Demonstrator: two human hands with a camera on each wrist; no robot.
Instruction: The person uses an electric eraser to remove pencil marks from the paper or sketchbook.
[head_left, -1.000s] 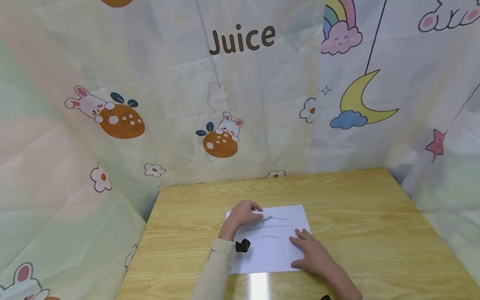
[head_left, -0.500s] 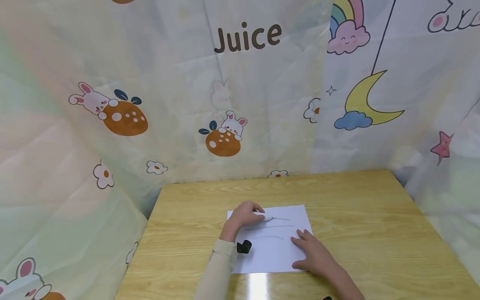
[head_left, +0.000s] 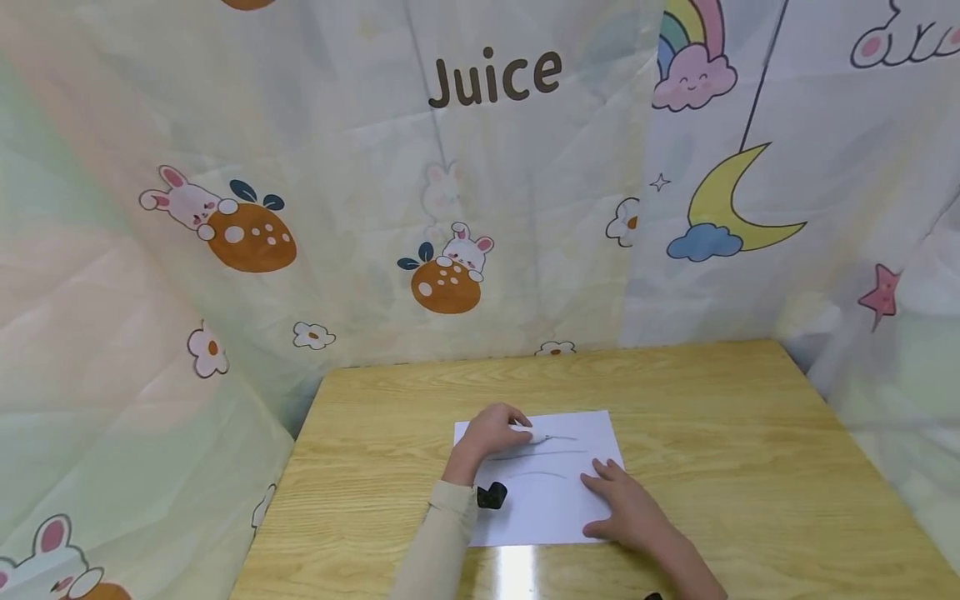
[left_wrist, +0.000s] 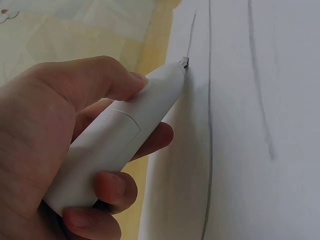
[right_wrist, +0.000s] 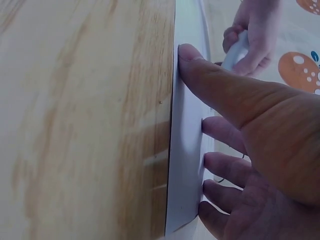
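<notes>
Held in the curled fingers of the left hand (head_left: 491, 431), the white tool (left_wrist: 117, 134) slants over the paper (head_left: 540, 512), its metal tip (left_wrist: 184, 62) at a grey line (left_wrist: 192, 34). Smooth-looking, it is probably stiff, fairly light and slightly slippery; its thick middle suits the grasp, leaving the finer tip free. Right hand (head_left: 628, 506), fingers spread and gripping nothing, rests at the paper's edge; that sheet likely creases easily. Beneath is the table (head_left: 375, 483).

The word "Juice" (head_left: 495, 78) stands in dark, rounded letters on the pale printed cloth (head_left: 337, 167) behind the worktop (head_left: 720, 425).
</notes>
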